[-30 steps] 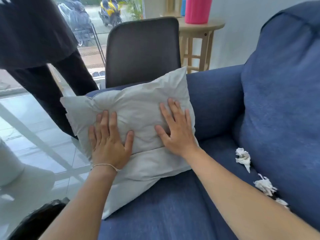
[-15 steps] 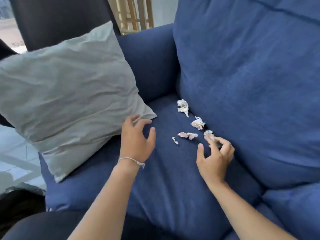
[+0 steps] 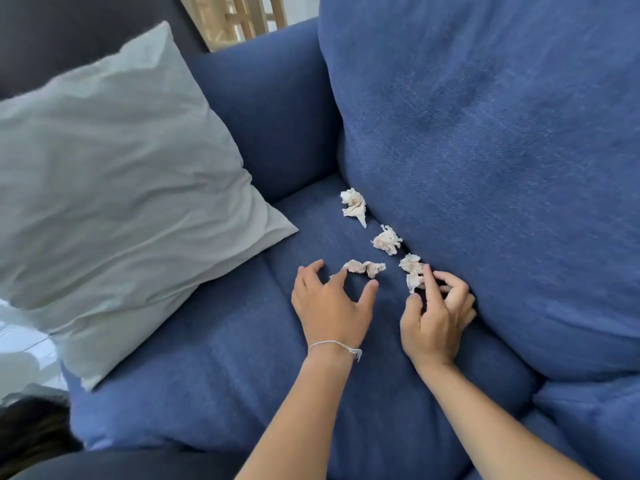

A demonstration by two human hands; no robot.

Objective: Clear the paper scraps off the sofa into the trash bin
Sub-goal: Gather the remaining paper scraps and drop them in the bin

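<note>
Several crumpled white paper scraps lie on the blue sofa seat, in a row along the foot of the back cushion. The farthest scrap and the second scrap lie untouched. My left hand hovers with fingers spread just short of a flat scrap, and one fingertip hides part of a tiny piece. My right hand pinches the nearest scrap between thumb and index finger, right against the cushion.
A grey pillow leans on the sofa arm at the left, its corner near the scraps. A dark chair back and a wooden stool stand behind the sofa. A dark object sits on the floor at the lower left.
Both hands left the pillow and moved right to the scraps. Since half a second ago the left hand has reached the flat scrap and the right fingers have closed on the nearest one.
</note>
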